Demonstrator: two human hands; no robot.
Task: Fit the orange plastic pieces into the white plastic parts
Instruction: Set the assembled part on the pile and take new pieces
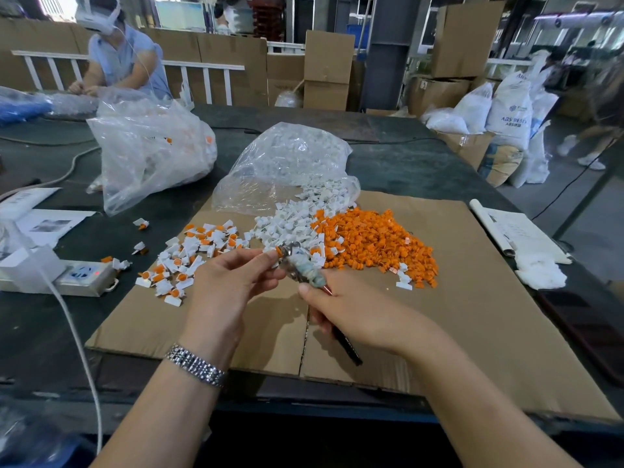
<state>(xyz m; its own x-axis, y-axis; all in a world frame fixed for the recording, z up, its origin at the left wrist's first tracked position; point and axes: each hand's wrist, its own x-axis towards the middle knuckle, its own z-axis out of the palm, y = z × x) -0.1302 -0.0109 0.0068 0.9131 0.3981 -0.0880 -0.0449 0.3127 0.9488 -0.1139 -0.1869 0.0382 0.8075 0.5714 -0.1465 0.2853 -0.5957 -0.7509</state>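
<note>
My left hand (229,282) pinches a white plastic part (271,255) with an orange piece at its tip. My right hand (351,305) grips a pen-like tool (305,268) wrapped in tape, whose head touches that orange piece. Behind my hands lies a heap of loose orange pieces (374,241) and a heap of white parts (290,221) spilling from a clear bag (287,167). Several fitted white-and-orange parts (189,255) are scattered to the left on the cardboard sheet (456,298).
A second clear bag (148,143) of fitted parts stands at the back left. A power strip (84,273) with a white cable lies on the left, papers (516,231) on the right. Another person (118,55) works across the dark table (405,163). Boxes and sacks stand behind.
</note>
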